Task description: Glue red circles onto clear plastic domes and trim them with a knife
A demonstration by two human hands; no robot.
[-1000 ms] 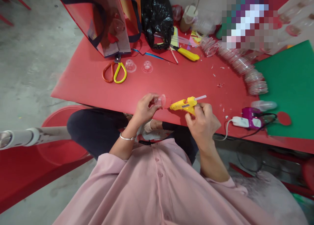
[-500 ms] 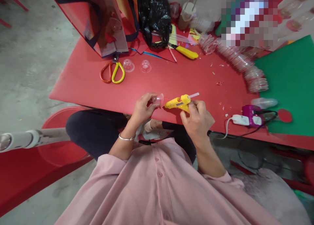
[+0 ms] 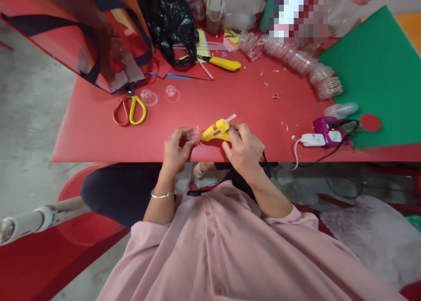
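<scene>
My left hand (image 3: pixel 175 147) pinches a small clear plastic cup (image 3: pixel 194 134) just above the near edge of the red table (image 3: pixel 92 130). My right hand (image 3: pixel 242 148) is wrapped round a yellow glue gun (image 3: pixel 215 131) with a white glue stick poking out of its back. The gun's nozzle points left and touches the cup. Both hands are closed on what they hold.
Orange and yellow scissors (image 3: pixel 129 110) and two clear cups (image 3: pixel 161 95) lie at the left. Behind are a red bag (image 3: pixel 75 38), a black plastic bag (image 3: pixel 171 20), a yellow knife (image 3: pixel 223 63) and a curved row of clear cups (image 3: pixel 305 66). A green sheet (image 3: pixel 378 73) and purple plug (image 3: pixel 327 132) lie right.
The view has shifted, so the table sits lower and further left. My hands have drawn closer together, the gun's nozzle now against the cup.
</scene>
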